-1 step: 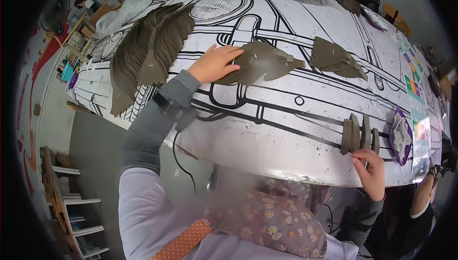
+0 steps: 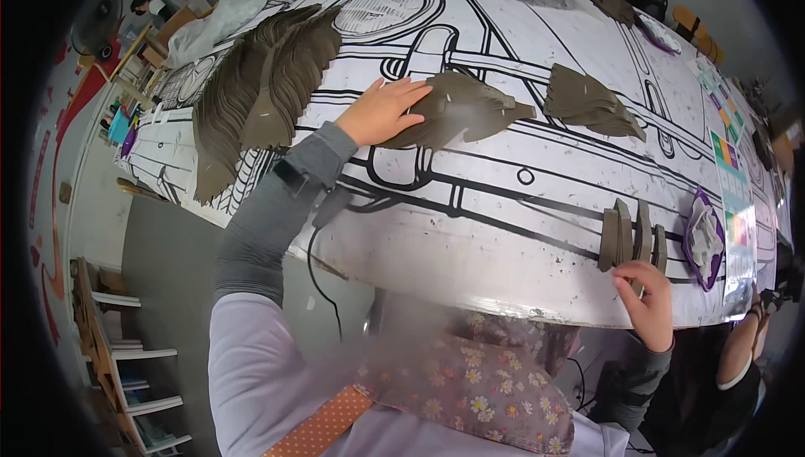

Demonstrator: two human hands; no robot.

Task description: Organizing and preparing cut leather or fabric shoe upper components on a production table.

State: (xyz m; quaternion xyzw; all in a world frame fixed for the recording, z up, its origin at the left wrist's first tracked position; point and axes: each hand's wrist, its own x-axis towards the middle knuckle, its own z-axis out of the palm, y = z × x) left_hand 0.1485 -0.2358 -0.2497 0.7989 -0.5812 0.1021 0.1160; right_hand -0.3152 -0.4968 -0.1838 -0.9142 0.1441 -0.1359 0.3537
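My left hand (image 2: pixel 386 111) lies with fingers stretched out on the left part of a fanned pile of thin, flat, grey-brown pieces (image 2: pixel 457 105). Down at the right, my right hand (image 2: pixel 647 299) is at the near ends of several narrow stacks of grey-brown strips (image 2: pixel 616 237). Its fingers are curled together, and whatever may be between them is hidden. A large pile of overlapping grey-brown pieces (image 2: pixel 264 96) spreads at the left. Another fanned pile (image 2: pixel 589 101) rests to the right of the one under my left hand.
The table (image 2: pixel 402 268) has a white cover with black line drawings. A purple tray (image 2: pixel 719 268) with crumpled white material stands near the right edge. Clear plastic bags (image 2: pixel 226 14) lie at the far left. Another person's arm (image 2: pixel 740 352) shows at the lower right.
My left hand has shifted very slightly to the right on the pile. My right hand has moved slightly to the left. The piles look unmoved.
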